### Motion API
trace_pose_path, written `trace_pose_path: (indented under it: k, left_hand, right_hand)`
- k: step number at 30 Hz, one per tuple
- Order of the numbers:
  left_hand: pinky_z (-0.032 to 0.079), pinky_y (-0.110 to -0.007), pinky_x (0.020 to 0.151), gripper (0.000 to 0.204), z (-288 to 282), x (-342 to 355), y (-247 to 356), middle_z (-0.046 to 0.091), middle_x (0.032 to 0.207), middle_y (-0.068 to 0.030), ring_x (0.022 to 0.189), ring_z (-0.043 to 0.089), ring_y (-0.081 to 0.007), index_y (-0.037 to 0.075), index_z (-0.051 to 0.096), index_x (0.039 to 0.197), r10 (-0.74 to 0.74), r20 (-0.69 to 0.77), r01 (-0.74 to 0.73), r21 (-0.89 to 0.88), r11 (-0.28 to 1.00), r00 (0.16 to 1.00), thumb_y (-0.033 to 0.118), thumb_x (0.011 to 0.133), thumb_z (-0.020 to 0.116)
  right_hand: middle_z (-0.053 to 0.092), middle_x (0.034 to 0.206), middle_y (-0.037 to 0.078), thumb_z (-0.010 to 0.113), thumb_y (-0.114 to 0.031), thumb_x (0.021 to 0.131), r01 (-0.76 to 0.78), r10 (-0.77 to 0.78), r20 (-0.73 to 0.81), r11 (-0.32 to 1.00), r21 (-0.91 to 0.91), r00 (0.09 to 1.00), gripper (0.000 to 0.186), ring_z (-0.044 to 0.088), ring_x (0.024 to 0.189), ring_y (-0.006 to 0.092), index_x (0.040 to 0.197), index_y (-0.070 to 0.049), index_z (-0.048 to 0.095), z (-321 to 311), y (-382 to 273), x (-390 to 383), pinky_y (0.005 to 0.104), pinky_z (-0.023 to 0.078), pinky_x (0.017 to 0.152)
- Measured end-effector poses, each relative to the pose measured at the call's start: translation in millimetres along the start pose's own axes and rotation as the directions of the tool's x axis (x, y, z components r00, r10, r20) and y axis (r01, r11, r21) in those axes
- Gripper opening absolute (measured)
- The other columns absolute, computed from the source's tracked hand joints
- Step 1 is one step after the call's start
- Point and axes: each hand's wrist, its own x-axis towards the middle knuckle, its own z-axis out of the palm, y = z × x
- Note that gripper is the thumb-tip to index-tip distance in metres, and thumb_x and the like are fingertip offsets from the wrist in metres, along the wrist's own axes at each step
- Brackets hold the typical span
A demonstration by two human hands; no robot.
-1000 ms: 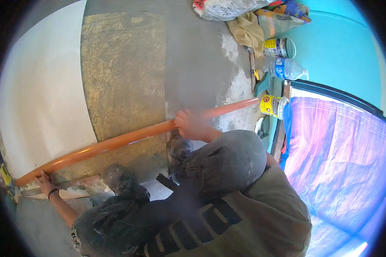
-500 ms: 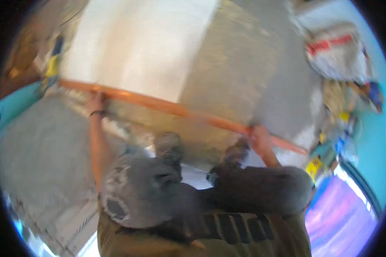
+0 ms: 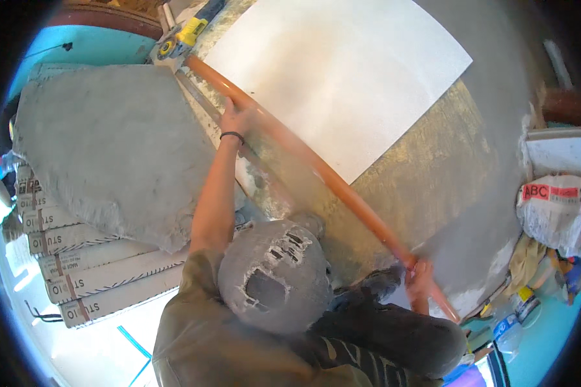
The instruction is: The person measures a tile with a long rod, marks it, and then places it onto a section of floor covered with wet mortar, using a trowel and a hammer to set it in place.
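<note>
A long orange pipe (image 3: pixel 336 180) runs diagonally across the floor, along the near edge of a white sheet (image 3: pixel 336 71) lying on a worn yellowish surface (image 3: pixel 439 168). My left hand (image 3: pixel 236 119), a dark band on its wrist, grips the pipe toward its far upper-left end, beside a narrow metal strip (image 3: pixel 199 98). My right hand (image 3: pixel 419 280) is closed round the pipe near its lower-right end. A yellow and black angle grinder (image 3: pixel 187 35) lies just beyond the upper-left end. My bent knees and dusty grey trousers fill the bottom middle.
At left, a grey dusty slab or sheet (image 3: pixel 110 142) covers a stack of long cartons (image 3: pixel 116 284). Along the right turquoise wall are a white sack (image 3: pixel 549 213), tan cloth (image 3: pixel 526 258), a small bucket (image 3: pixel 523 306) and a plastic bottle (image 3: pixel 505 332).
The view has swung left, bringing the grinder and cartons into sight and tilting the pipe the other way in the picture. Both hands remain on the pipe.
</note>
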Motion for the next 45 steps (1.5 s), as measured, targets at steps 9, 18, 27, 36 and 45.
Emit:
trace_pose_path:
  k: [9, 18, 27, 36, 45]
  left_hand:
    - [0.051, -0.024, 0.062, 0.091, -2, -21, 18, 0.063, 0.089, -0.0077, 0.078, 0.061, -0.0134, 0.006, 0.012, 0.146, -0.050, 0.051, 0.058, -0.171, 0.984, 0.997, 0.022, 0.079, 0.071]
    - [0.052, -0.026, 0.067, 0.092, -9, -27, 28, 0.060, 0.098, -0.0073, 0.083, 0.061, -0.0149, 0.008, 0.011, 0.147, -0.070, 0.062, 0.078, -0.143, 0.987, 0.996, 0.023, 0.079, 0.072]
    - [0.050, -0.023, 0.065, 0.091, -7, -26, 21, 0.061, 0.098, -0.0081, 0.080, 0.060, -0.0124, 0.006, 0.011, 0.146, -0.065, 0.069, 0.075, -0.155, 0.985, 0.995, 0.020, 0.080, 0.072]
    - [0.050, -0.025, 0.059, 0.089, -6, -24, 27, 0.062, 0.087, -0.0091, 0.071, 0.058, -0.0130, 0.000, 0.019, 0.144, -0.044, 0.058, 0.048, -0.073, 0.996, 0.997, 0.023, 0.076, 0.073]
    - [0.053, -0.027, 0.065, 0.088, -7, -18, 22, 0.063, 0.104, -0.0138, 0.084, 0.062, -0.0166, 0.000, 0.017, 0.144, -0.040, 0.096, 0.047, -0.076, 0.996, 0.995, 0.021, 0.078, 0.072]
  right_hand:
    - [0.051, 0.104, 0.021, 0.061, -0.012, 0.070, 0.005, -0.008, 0.054, 0.998, 0.055, 0.998, 0.038, 0.046, 0.098, 0.0418, 0.104, 0.000, 0.050, -5, 0, -1, 0.0497, 0.040, 0.086]
    - [0.051, 0.104, 0.021, 0.062, -0.012, 0.069, -0.004, 0.000, 0.072, 0.999, 0.046, 0.997, 0.039, 0.047, 0.098, 0.0424, 0.104, 0.000, 0.049, -1, 4, 1, 0.0499, 0.040, 0.084]
    - [0.050, 0.092, 0.017, 0.061, -0.004, 0.067, -0.023, 0.026, -0.036, 0.996, 0.091, 0.999, 0.027, 0.047, 0.089, 0.0384, 0.090, -0.004, 0.046, -8, -11, 3, 0.0466, 0.040, 0.076]
    - [0.054, 0.088, 0.016, 0.064, -0.009, 0.070, -0.006, 0.009, -0.024, 0.992, 0.123, 1.000, 0.022, 0.050, 0.090, 0.0395, 0.088, -0.005, 0.051, -14, -13, 8, 0.0481, 0.040, 0.077]
    - [0.055, 0.098, 0.017, 0.063, -0.008, 0.069, -0.010, 0.012, -0.050, 0.999, 0.045, 0.999, 0.027, 0.052, 0.091, 0.0401, 0.094, -0.004, 0.053, -6, -7, 4, 0.0484, 0.044, 0.075]
